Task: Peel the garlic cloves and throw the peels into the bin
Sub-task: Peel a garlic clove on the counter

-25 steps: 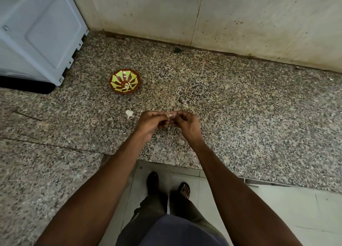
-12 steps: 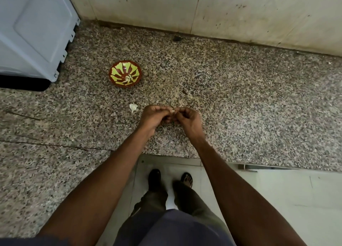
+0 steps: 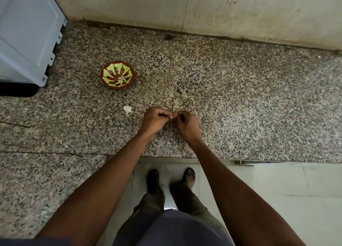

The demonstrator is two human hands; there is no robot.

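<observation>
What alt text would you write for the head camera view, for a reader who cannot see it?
Seen from above, a person's left hand and right hand pinch a small garlic clove between them over a speckled stone counter. A loose clove and a red-and-green bowl lie to the left.

You've got open granite counter [image 3: 240, 101] right; left, a garlic clove [image 3: 128, 109], patterned bowl [image 3: 117, 76], grey appliance [image 3: 24, 37] crowd in.

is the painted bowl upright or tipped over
Upright. The painted bowl sits on the granite counter with its mouth facing up, its whole patterned inside visible, with some small pale bits at the bottom.
</observation>
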